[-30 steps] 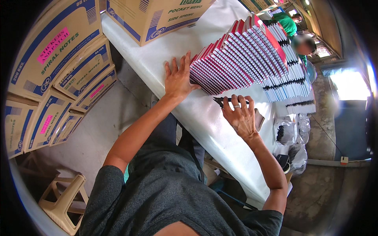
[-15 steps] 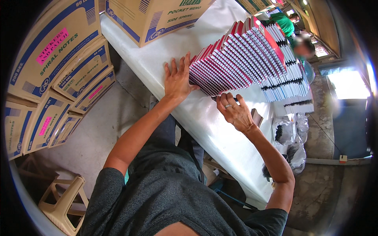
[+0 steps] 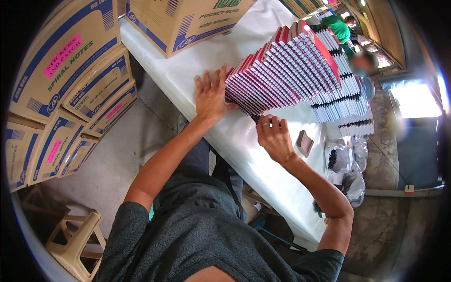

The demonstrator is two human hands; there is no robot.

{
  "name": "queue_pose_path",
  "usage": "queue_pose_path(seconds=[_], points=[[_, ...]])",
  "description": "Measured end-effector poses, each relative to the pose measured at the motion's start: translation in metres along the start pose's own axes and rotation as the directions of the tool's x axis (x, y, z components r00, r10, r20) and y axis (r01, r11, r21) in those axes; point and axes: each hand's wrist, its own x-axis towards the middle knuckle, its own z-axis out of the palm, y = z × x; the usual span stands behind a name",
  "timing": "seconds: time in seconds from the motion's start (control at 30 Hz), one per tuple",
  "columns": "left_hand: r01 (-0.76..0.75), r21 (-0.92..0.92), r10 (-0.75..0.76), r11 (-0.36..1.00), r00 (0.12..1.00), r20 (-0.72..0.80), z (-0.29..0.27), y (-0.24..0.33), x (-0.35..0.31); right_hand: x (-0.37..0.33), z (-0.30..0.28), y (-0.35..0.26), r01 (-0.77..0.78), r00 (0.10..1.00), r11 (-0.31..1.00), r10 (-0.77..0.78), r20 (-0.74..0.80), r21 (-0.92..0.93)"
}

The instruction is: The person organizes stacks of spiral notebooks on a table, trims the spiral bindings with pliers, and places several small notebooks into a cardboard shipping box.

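My left fingers (image 3: 216,82) are lying spread, seemingly bracing the notebooks (image 3: 287,66); my curled right fingers (image 3: 275,125) are gripping a dark tool (image 3: 254,118).

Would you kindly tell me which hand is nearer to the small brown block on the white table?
Right. The right hand is just left of the small brown block, apart from it; the left hand is farther left, against the red spiral notebooks.
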Motion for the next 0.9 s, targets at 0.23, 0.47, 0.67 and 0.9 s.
queue_pose_path(seconds=[0.23, 0.47, 0.67, 0.9], points=[[0.01, -0.049, -0.01, 0.999, 1.0, -0.017, -0.004, 0.002, -0.001, 0.008, -0.016, 0.004, -0.16, 0.982, 0.981, 0.146, 0.121, 0.114], [0.03, -0.034, -0.03, 0.999, 0.999, 0.02, -0.004, 0.004, 0.0, -0.017, -0.006, 0.038, 0.084, 0.996, 0.996, -0.082, -0.042, 0.041], [0.027, -0.024, -0.027, 0.999, 0.999, 0.02, -0.004, 0.005, 0.001, -0.015, 0.003, 0.041, 0.151, 0.987, 0.989, -0.151, -0.048, -0.003], [0.02, -0.021, -0.02, 1.0, 1.0, 0.007, -0.005, 0.003, 0.0, -0.001, -0.005, -0.012, -0.233, 0.92, 0.97, 0.243, 0.308, -0.069]])
